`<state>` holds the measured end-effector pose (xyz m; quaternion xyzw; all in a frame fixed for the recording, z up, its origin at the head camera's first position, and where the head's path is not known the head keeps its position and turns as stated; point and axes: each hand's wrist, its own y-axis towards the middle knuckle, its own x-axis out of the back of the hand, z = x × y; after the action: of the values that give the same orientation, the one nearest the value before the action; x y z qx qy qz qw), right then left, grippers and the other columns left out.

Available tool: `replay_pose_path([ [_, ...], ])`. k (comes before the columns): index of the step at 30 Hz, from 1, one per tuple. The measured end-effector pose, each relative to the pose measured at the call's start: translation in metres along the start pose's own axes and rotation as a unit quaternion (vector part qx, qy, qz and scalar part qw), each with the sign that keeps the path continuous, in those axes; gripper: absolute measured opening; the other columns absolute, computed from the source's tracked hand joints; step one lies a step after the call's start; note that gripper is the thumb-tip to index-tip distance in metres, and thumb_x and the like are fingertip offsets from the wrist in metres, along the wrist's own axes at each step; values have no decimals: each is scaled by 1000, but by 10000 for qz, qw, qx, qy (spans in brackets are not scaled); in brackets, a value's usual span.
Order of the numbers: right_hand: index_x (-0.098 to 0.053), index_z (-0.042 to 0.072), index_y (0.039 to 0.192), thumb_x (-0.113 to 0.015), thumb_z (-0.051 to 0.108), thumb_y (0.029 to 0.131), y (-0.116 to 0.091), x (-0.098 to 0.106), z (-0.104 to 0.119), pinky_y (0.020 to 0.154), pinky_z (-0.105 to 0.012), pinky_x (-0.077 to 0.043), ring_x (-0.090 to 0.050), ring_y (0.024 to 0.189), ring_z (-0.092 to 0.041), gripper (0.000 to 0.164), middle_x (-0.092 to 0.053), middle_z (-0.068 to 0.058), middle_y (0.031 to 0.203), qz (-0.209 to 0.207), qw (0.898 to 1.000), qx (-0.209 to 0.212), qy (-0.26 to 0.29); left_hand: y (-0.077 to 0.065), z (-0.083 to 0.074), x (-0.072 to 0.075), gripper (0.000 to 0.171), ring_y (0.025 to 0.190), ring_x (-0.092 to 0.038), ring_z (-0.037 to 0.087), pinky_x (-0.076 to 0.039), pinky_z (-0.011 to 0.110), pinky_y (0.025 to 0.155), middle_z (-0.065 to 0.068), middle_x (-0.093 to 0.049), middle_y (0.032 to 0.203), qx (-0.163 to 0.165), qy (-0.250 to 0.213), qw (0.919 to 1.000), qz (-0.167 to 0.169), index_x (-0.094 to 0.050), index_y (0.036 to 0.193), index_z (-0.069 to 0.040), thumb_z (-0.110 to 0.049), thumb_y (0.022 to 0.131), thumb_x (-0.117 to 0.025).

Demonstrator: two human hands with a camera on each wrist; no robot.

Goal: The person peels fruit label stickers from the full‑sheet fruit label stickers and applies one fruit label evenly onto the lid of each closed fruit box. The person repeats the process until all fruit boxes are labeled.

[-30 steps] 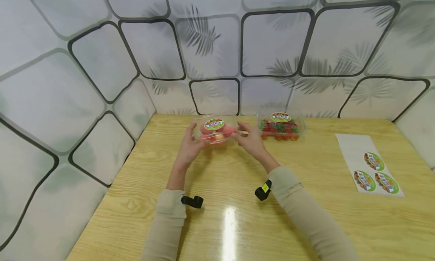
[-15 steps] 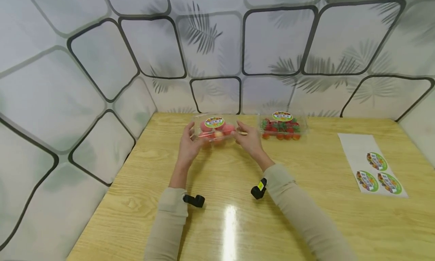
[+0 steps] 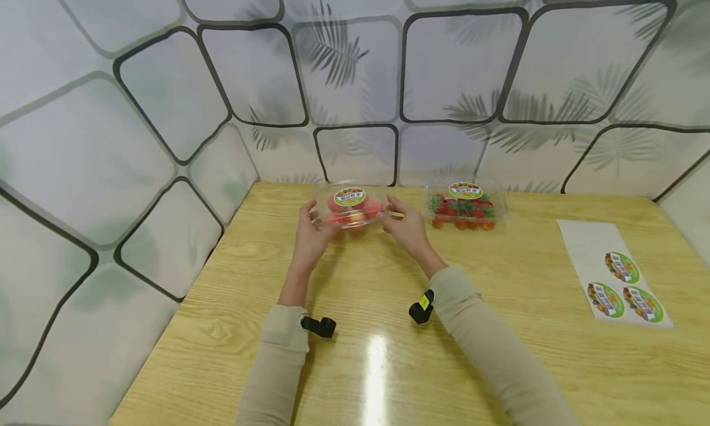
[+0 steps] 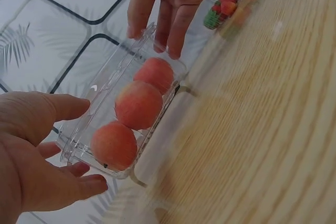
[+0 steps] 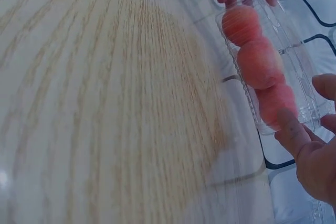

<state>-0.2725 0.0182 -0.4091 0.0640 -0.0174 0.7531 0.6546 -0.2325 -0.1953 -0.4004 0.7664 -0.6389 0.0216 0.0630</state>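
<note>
A clear plastic fruit box (image 3: 355, 211) with several peaches (image 4: 138, 104) inside stands between the two hands near the table's back edge. An oval fruit sticker (image 3: 349, 196) is on its lid. The left hand (image 3: 310, 238) holds the box's left end, thumb on the upper side and fingers around the end. At the other end the right hand (image 3: 407, 229) grips with its thumb low on the near side, as the right wrist view shows. Whether the box touches the table cannot be told. To its right sits a second clear box of strawberries (image 3: 463, 211), also with an oval sticker (image 3: 465, 190).
A white sheet (image 3: 582, 241) with three oval stickers (image 3: 643, 304) lies on the right of the wooden table (image 3: 355, 303). A patterned wall (image 3: 355, 93) rises directly behind the table's back edge, and another at the left.
The peach box has shifted slightly left and toward the back, apart from the strawberry box, with both hands staying on it. The head view has turned a little.
</note>
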Motion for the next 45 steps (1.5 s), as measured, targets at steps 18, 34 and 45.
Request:
replay_pose_path([
  [18,-41,7,151,-62,7,92,8,-1,-5,99,-42,-50,-53,129,-35,63,-46,-18,149,257,9985,136,-465,3,4,4,93,136,-41,42,-40,47,108,26,-4,163,267,42,9987,443,-9,160,-6,-1,89,-69],
  [34,-27,5,156,-61,12,97,11,-3,-10,105,-41,-44,-42,139,-36,69,-32,-21,157,638,9967,96,-499,4,8,4,96,116,-57,35,-44,43,104,30,-41,145,370,-41,9979,537,-5,160,-10,-1,89,-68],
  [45,-18,7,159,-60,17,99,10,-4,-10,111,-44,-38,-27,147,-32,74,-19,-17,163,983,9951,-115,34,6,11,4,95,106,-58,27,-49,29,87,25,-23,158,261,73,9983,515,-3,160,-9,2,91,-66],
])
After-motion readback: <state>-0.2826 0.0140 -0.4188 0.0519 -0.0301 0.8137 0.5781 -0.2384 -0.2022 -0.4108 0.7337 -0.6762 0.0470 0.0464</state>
